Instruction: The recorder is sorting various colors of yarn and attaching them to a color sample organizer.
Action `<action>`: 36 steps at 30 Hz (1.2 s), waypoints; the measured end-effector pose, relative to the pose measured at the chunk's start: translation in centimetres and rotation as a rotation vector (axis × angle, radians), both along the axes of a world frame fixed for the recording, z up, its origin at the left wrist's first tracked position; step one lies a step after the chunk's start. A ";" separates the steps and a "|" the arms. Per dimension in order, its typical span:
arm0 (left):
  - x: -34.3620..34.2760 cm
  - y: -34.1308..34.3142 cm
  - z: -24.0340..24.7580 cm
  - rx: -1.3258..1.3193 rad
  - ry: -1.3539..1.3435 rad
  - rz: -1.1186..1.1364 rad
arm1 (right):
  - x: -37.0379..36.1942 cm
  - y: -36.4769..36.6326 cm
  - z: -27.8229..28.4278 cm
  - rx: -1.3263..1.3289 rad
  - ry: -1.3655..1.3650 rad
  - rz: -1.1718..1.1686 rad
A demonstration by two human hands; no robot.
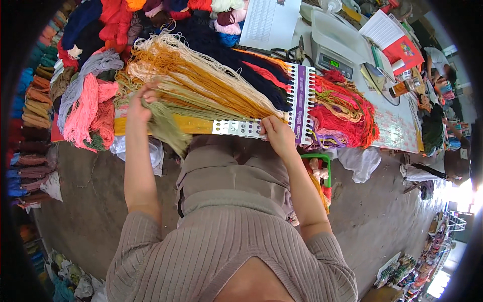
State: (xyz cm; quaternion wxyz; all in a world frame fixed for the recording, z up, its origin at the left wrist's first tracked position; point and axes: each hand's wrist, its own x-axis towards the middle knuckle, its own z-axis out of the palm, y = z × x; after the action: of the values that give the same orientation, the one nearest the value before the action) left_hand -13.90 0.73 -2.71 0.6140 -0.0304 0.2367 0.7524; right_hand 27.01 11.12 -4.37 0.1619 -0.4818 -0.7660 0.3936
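Observation:
My left hand [141, 103] is closed around a bundle of olive-green embroidery thread [168, 126], whose loose tail hangs over the table's front edge. The strands stretch right toward my right hand [276, 133], which is closed at the right end of a white punched thread card [234, 128]. Its fingertips hide where those strands meet the card. Just right of it stands a white-and-purple card [301, 103] with notched edges, strung with threads. Beyond my hands fan out cream thread [176, 53], golden-orange thread [201, 88] and dark navy thread [221, 60].
Yarn skeins [88, 110] are heaped at the left. Red and multicoloured threads [347, 110] spread right of the cards. Behind lie scissors [287, 54], a digital scale [332, 63] and a printed sheet [269, 22]. A green basket [327, 163] stands below the table. Other people are at the far right.

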 end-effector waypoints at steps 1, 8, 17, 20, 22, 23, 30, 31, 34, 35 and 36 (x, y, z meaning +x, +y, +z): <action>-0.3 -0.4 -0.3 -0.285 0.334 0.232 | 0.3 0.0 -0.4 0.001 0.003 0.002; 13.6 -4.5 1.2 -0.221 0.593 -0.128 | -0.9 -4.5 0.2 -0.063 0.479 -0.069; 22.6 -1.3 -0.4 0.209 0.215 -0.640 | -2.7 -7.5 1.4 -0.532 0.773 -0.071; 22.5 -1.1 -0.1 0.110 0.181 -0.573 | -2.1 -7.3 1.6 -0.579 0.803 -0.022; 22.8 -1.4 0.2 0.083 0.210 -0.537 | -2.2 -8.0 1.7 -0.600 0.868 -0.046; 23.0 -1.5 0.4 0.059 0.243 -0.493 | -1.9 -7.8 1.5 -0.661 0.908 -0.029; 22.9 -1.6 2.0 -0.070 0.323 -0.346 | -1.7 -7.9 1.5 -0.629 0.903 -0.044; 22.9 -1.8 2.3 -0.099 0.341 -0.330 | -1.8 -7.8 2.0 -0.620 0.872 -0.050; 22.7 -1.7 2.1 -0.050 0.398 -0.357 | -1.9 -7.8 2.1 -0.596 0.871 -0.060; 22.8 -1.8 2.3 -0.052 0.400 -0.360 | -1.9 -7.9 1.9 -0.586 0.874 -0.064; 23.1 -1.9 2.6 -0.083 0.412 -0.346 | -1.8 -7.9 1.8 -0.575 0.876 -0.071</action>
State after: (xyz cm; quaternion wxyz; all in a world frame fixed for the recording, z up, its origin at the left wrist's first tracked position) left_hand 9.19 -1.16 -0.06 0.6705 0.1391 0.3887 0.6164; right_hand 25.18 3.26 -2.55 0.3415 -0.3226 -0.4710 0.7467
